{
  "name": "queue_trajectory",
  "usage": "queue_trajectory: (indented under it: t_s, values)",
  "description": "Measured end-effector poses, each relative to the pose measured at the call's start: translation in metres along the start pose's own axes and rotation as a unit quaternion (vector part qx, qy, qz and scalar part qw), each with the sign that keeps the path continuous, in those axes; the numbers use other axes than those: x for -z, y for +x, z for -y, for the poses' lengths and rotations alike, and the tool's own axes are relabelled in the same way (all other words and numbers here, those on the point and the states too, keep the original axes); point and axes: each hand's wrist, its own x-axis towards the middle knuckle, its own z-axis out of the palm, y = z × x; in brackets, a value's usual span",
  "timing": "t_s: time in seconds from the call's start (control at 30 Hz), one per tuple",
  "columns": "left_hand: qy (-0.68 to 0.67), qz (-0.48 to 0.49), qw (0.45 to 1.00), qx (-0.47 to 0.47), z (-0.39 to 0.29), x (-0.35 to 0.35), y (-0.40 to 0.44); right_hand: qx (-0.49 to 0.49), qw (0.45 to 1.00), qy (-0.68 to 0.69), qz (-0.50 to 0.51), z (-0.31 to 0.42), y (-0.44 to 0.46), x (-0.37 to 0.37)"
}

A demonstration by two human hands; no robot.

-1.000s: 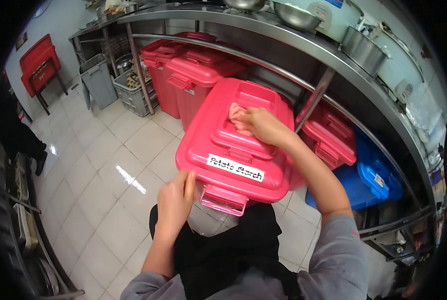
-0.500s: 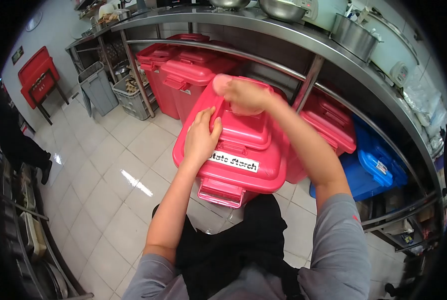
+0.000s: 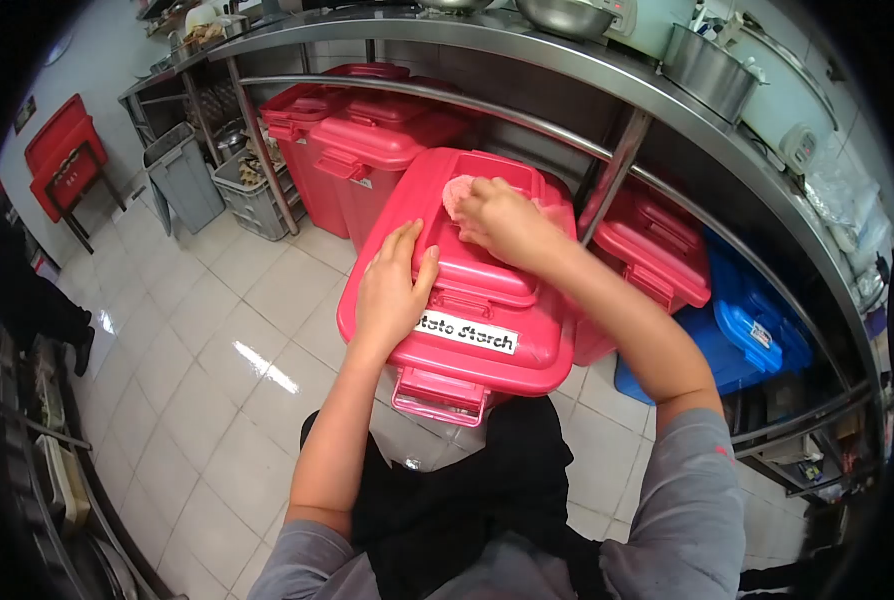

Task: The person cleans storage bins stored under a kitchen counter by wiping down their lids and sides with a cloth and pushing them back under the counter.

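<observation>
In front of me stands a large red bin (image 3: 527, 368) with its lid closed. A white label (image 3: 472, 332) on the lid ends in "Starch"; its beginning is partly covered. My left hand (image 3: 389, 295) lies on the left side of the lid, fingers stretched out. Bunched in my right hand (image 3: 507, 225) is a pink cloth (image 3: 457, 193), pressed on the raised top of the lid. Part of the cloth is hidden under the fingers. A clear-looking handle (image 3: 439, 400) sticks out at the bin's near side.
More red bins (image 3: 377, 140) and a blue bin (image 3: 732, 335) stand under the steel counter (image 3: 447, 35). Grey crates (image 3: 252, 200) are at the left on the tiled floor (image 3: 217, 400). A person's dark-clothed leg (image 3: 37, 310) shows at far left.
My right hand has moved the pink cloth a little nearer and to the right across the lid. My left hand stays on the lid. The view has shifted slightly.
</observation>
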Motion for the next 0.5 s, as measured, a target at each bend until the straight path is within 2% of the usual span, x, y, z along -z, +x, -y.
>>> queue_trajectory:
  t_s: [0.03, 0.17, 0.27, 0.37, 0.4, 0.5]
  values:
    - [-0.001, -0.001, 1.0, -0.001, 0.0, 0.0, 0.0, 0.07, 0.991, -0.058, -0.095, 0.003, -0.004, -0.012]
    - [-0.003, 0.005, 1.0, 0.007, 0.0, 0.001, 0.001, -0.13, 0.987, -0.022, 0.092, 0.022, -0.016, 0.029]
    - [0.014, 0.024, 0.999, -0.016, 0.003, -0.004, 0.001, -0.143, 0.972, -0.166, 0.082, 0.013, -0.005, -0.004]
    - [0.043, 0.064, 0.996, -0.039, 0.005, 0.007, 0.001, -0.056, 0.969, -0.186, 0.156, 0.006, 0.023, -0.038]
    - [0.03, 0.078, 0.996, -0.038, 0.006, 0.008, 0.002, 0.004, 0.988, -0.129, 0.084, 0.007, 0.029, -0.036]
    - [-0.005, 0.12, 0.993, -0.012, 0.004, 0.012, 0.001, -0.09, 0.961, -0.155, 0.21, 0.01, 0.019, -0.002]
